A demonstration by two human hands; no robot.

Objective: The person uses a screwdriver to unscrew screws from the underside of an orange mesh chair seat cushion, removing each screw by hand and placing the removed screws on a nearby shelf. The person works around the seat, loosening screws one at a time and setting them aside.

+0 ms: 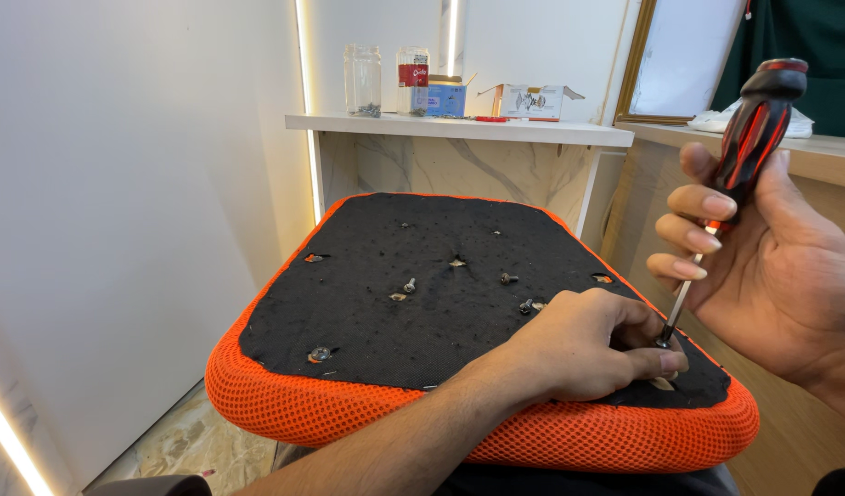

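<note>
Nearest the camera, the person's left forearm reaches in from the bottom edge, and the left hand (588, 349) lies knuckles-up on the near right corner of an upturned chair seat (349, 413). Its fingers are curled closed, the thumb and forefinger pinched at the tip of a screwdriver (716, 211) where it meets the seat; whatever they pinch is too small to make out.

Just to the right and higher, the right hand (762, 266) is wrapped around the screwdriver, the fingers curled round the lower part of the black-and-red handle and the start of the metal shaft. The tool stands tilted, handle up and to the right, shaft slanting down-left to the seat surface beside the left fingertips.

The seat has an orange mesh rim and a black fabric underside (422, 248) with several holes. Loose bolts (409, 286) stand or lie near the middle of the fabric, well apart from one another, and a further fitting sits in a hole (320, 354) near the front left corner.

Beyond the seat, a white shelf (459, 129) on a marble-patterned base runs across the back. On it stand two clear glass jars (363, 81), a small blue box (445, 96) and an open white carton (531, 101). To the right, a wooden counter (827, 152) passes behind the right hand, with a gold-framed panel (638, 64) above it.
</note>
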